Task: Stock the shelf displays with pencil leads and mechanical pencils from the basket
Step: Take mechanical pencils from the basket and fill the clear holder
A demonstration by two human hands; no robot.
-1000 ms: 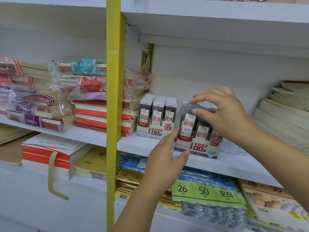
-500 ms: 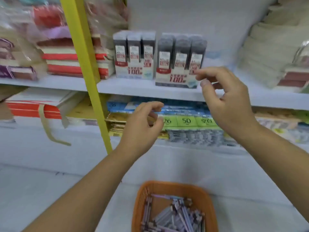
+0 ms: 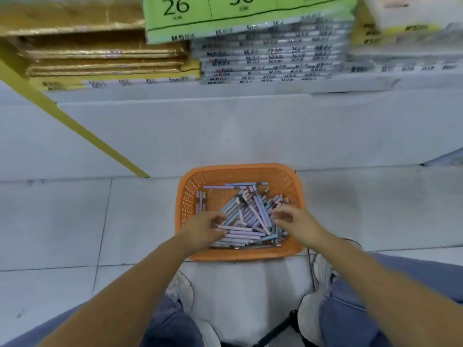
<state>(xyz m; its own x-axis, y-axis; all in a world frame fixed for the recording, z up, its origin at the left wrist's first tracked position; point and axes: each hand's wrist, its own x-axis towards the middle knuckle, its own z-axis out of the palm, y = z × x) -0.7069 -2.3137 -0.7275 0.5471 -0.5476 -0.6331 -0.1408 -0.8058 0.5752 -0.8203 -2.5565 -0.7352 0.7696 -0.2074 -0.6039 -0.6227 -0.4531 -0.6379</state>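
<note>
**DOWN FROM THE SHELF, INTO THE BASKET**

Dropped both hands off the boxed leads on the shelf half a second back and brought them low. Tilted the view down as well, so lost sight of those boxes altogether.

At far left, only a slanting yellow metal upright (image 3: 75, 128) meeting the pale tiled floor (image 3: 62, 221).

Next, the left hand (image 3: 204, 227), reaching over the near left edge of the orange plastic lattice basket (image 3: 238, 169). Knuckles up, fingers curled down at the left ends of some lilac sticks. Cannot tell whether pinching any, with the fingertips hidden under the hand.

In the middle, the loose heap of slim lilac, blue and grey mechanical pencils (image 3: 253, 216). Piled over the basket's near half and right side, with bare orange bottom showing toward the far left corner. Lying flat along the near edge close to the left hand, crossed at slants further right.

Then the right hand (image 3: 294, 220), over the basket's right edge. Fingers loosely bent and a little spread, with nothing visibly between them. Touching the heap or just above it: too blurred to say.

Judging the next pick:
- **Left hand:** nearest, but facing the ends of the pencils along the near edge, so probably needing a wrist turn to pinch across a barrel.
- **Right hand:** fingers already lying crosswise to the steep-slanted pencils beside them, so likely the easier grab.
</note>
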